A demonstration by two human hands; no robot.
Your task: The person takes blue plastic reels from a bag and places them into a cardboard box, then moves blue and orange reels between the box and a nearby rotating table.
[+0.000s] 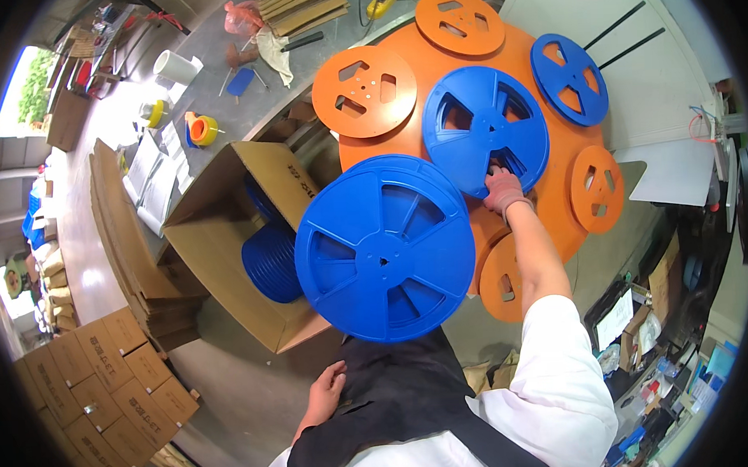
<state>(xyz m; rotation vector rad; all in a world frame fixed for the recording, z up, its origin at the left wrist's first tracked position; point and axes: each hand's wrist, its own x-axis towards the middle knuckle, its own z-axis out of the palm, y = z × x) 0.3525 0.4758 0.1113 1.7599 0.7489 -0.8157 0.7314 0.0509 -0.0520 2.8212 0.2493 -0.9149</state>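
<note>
R-hand (504,188) on 1 blue reel (491,128), 1 open ctn (214,243).

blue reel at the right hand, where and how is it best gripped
Probably take the blue reel by its rim beside the lower window, coming from the near side: that opening lets fingers hook through while the thumb presses the rim. The right hand is at that window.

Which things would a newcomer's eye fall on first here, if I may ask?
Most likely the big blue reel in the middle of the view, in front of the person's body. Beyond it, to the right, spreads a round orange table, where the right hand reaches to an opening in a second blue reel. An open carton at left holds more reels.
</note>
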